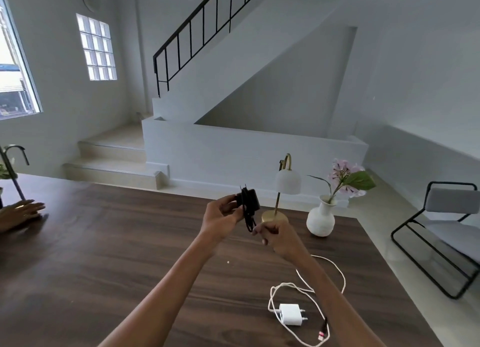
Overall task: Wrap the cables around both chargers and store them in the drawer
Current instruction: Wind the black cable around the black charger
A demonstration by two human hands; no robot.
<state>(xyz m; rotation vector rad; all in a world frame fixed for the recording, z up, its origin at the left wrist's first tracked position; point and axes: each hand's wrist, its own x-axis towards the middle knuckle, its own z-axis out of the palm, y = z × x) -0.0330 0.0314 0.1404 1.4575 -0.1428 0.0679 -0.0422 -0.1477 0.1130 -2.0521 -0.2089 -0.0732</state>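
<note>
A black charger (252,199) is held up above the dark wooden table (109,263), its black cable (248,220) wound around it with a short loop hanging below. My left hand (222,216) grips the charger's left side. My right hand (275,236) pinches the hanging end of the black cable just below it. A white charger (291,314) lies on the table near the right front, with its white cable (332,271) spread in loose loops around it. No drawer is in view.
A gold lamp with a white shade (287,181) and a white vase with a pink flower (320,220) stand just behind my hands. Another person's hand (22,211) rests on the table at far left. A black-framed chair (441,232) stands right of the table.
</note>
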